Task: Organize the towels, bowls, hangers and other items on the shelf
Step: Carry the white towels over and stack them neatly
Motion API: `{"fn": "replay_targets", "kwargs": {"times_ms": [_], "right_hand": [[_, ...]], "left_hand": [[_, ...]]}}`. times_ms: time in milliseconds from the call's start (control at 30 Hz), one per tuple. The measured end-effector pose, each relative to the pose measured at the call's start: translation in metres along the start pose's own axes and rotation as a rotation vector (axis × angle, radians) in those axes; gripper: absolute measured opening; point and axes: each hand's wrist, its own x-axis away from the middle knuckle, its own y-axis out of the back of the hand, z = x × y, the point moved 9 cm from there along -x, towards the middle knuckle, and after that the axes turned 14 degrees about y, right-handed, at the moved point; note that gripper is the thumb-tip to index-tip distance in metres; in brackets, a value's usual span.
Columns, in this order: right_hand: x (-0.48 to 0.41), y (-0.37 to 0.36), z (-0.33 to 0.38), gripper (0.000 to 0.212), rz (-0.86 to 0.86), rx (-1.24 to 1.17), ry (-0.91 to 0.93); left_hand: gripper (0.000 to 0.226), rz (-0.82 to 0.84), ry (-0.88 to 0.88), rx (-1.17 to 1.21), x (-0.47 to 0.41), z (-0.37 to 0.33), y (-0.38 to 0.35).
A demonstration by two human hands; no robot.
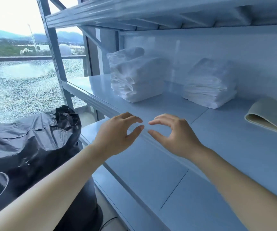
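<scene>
The left hand [116, 135] and right hand [172, 135] hover over the shelf's [167, 110] near edge, fingers loosely curved, apart, holding nothing. Far back on it sit two towel piles, the left stack [136, 77] and right stack [209, 84], well apart, with a folded beige cloth [267, 115] at the right. The towels look soft, light and plastic-wrapped, probably slippery, so each is best gripped low on both sides.

The beige folded mat [271, 116] is cut off at the right edge.
</scene>
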Motion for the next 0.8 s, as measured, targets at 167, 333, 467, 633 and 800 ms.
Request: {"fn": "replay_targets", "kwargs": {"times_ms": [167, 333, 467, 633, 800], "right_hand": [[-0.074, -0.075, 0.025, 0.024, 0.051, -0.051, 0.05], [-0.14, -0.125, 0.037, 0.023, 0.026, -0.071, 0.095], [-0.182, -0.152, 0.033, 0.022, 0.017, -0.069, 0.128], [-0.223, -0.176, 0.004, 0.023, 0.045, -0.058, 0.147], [-0.272, -0.19, -0.022, 0.024, 0.047, -0.063, 0.181]], "left_hand": [[0.03, -0.034, 0.027, 0.003, -0.025, 0.089, 0.031], [0.028, -0.081, 0.051, -0.015, -0.06, 0.155, 0.055], [0.028, -0.083, 0.067, 0.003, -0.089, 0.189, 0.056], [0.032, -0.11, 0.117, -0.023, -0.126, 0.224, 0.041], [0.036, -0.072, 0.159, -0.073, -0.167, 0.249, 0.03]]}}
